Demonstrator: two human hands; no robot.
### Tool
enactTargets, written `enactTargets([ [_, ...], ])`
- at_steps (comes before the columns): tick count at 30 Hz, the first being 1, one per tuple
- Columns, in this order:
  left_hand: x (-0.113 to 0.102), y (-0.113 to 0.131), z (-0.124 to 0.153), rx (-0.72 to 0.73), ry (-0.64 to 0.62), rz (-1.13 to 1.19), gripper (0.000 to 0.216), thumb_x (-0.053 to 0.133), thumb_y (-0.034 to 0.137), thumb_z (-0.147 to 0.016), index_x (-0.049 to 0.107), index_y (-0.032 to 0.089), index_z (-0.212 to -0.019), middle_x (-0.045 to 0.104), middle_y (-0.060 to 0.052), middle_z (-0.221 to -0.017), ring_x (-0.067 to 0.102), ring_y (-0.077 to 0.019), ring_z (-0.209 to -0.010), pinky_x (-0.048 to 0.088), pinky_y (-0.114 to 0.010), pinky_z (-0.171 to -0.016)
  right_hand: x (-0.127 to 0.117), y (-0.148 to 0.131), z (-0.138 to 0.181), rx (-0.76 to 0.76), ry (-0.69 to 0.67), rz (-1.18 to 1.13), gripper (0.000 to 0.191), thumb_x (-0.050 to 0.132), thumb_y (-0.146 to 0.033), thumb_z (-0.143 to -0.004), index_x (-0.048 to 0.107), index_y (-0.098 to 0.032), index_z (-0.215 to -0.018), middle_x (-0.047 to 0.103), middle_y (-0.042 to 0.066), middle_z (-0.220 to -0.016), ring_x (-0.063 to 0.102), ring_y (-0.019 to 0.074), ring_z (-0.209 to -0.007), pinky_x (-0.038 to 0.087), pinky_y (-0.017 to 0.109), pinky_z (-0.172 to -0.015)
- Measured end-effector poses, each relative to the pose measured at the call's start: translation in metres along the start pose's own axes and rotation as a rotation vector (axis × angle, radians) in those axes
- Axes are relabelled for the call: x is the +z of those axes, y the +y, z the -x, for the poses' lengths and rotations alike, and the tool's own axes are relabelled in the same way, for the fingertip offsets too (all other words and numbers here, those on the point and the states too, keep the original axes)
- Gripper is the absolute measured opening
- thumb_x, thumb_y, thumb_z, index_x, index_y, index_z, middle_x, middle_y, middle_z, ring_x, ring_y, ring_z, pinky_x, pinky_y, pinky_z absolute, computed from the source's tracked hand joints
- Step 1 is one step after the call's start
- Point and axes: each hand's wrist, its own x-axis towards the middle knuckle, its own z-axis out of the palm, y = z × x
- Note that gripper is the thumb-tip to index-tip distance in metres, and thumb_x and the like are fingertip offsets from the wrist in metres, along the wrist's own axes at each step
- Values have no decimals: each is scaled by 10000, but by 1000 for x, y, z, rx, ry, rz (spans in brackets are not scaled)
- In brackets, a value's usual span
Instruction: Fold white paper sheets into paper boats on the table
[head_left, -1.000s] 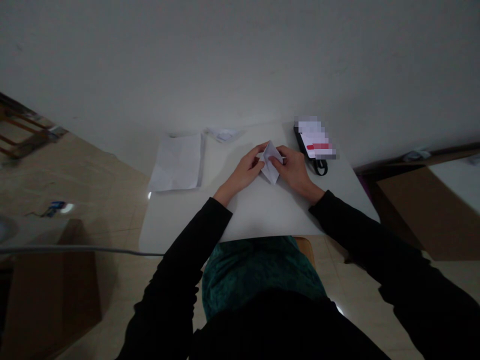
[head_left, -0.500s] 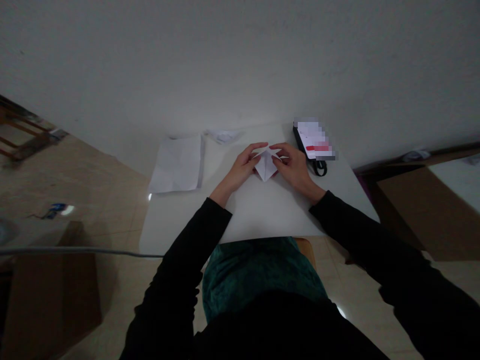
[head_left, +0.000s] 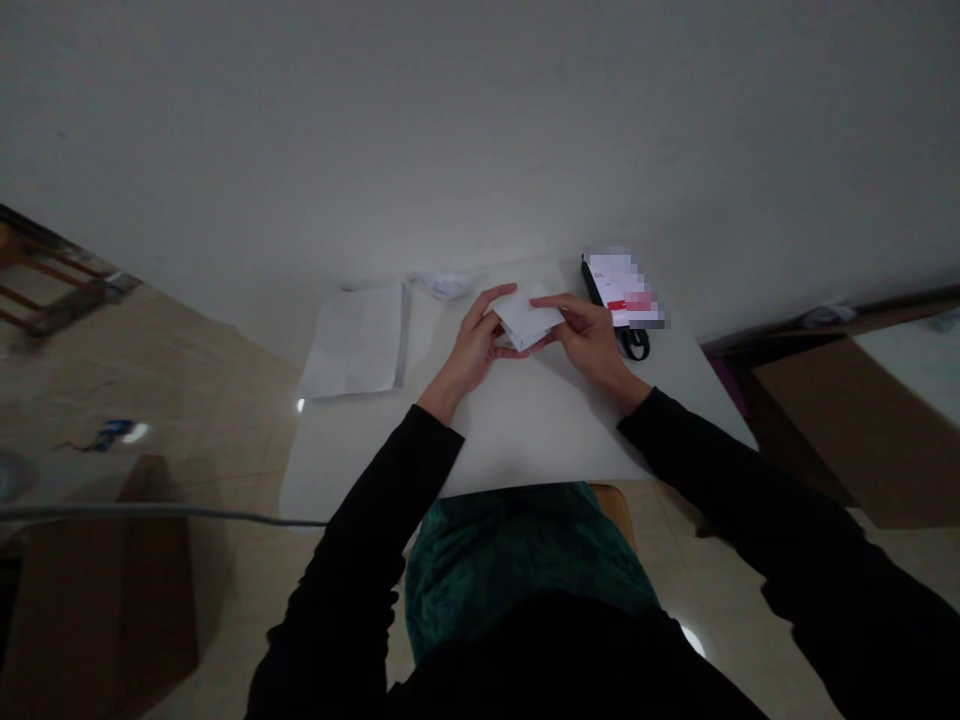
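Between my two hands is a folded piece of white paper, held a little above the white table. My left hand grips its left side, with fingers behind and under it. On the right side, my right hand pinches the paper, its index finger lying across the top face. The undersides of the folds are hidden by the fingers. A stack of white paper sheets lies to the left of my hands. Behind them, near the wall, sits another folded white paper piece.
A phone with a lit screen rests at the table's back right, a black strap beside it. The wall rises right behind the table. Cardboard boxes stand on the floor at left and right. A cable runs in from the left.
The folded paper has turned in my hands: the diamond with a centre crease now shows a flatter, smoother face. My left fingers have shifted round its lower edge.
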Motion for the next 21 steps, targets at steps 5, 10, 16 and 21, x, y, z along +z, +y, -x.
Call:
enactTargets([
  [5, 1, -7, -5, 29, 161, 104, 345, 674, 449, -885, 451, 281, -1087, 676, -37, -1177, 691, -154, -861, 608, -273, -651, 0, 4, -2, -65, 73, -21, 337, 708, -232, -777, 755, -294, -1104, 635, 59, -1215, 655, 256, -1154, 680, 473, -844],
  [10, 5, -4, -3, 108, 179, 56, 504, 629, 694, -867, 537, 201, -921, 676, -55, -998, 730, -150, -754, 620, -273, -626, 1, 2, 0, -108, 79, 66, 486, 714, -247, -808, 694, -300, -1291, 585, 73, -1397, 577, 280, -1311, 578, 531, -1061],
  [16, 8, -4, -1, 259, 196, -132, 491, 798, 628, -758, 634, 190, -908, 686, -10, -844, 718, -121, -672, 590, -222, -562, 7, -4, 8, -140, 9, 98, 515, 730, -347, -865, 649, -331, -1373, 562, 77, -1459, 544, 287, -1363, 570, 502, -1065],
  [21, 2, -9, -6, 298, 207, -204, 497, 848, 597, -711, 632, 195, -908, 707, 1, -796, 711, -110, -633, 528, -190, -503, 5, -2, 4, -140, 103, 121, 259, 727, -406, -879, 736, -284, -1107, 695, 61, -1213, 668, 227, -1150, 614, 406, -917],
])
